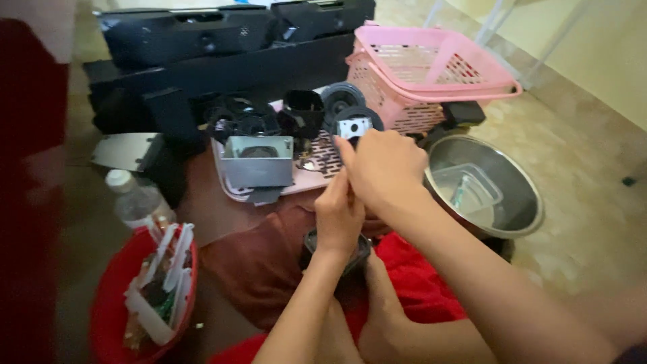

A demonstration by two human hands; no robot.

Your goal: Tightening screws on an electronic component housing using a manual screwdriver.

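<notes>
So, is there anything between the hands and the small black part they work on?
No, nothing visible stands between. The left hand rests directly on the black part in the lap, and the right hand meets the left from above.

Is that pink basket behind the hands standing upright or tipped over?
Upright, a little tilted. The pink basket shows its open top facing up, with its handle folded down across the rim. What lies inside cannot be told.
</notes>
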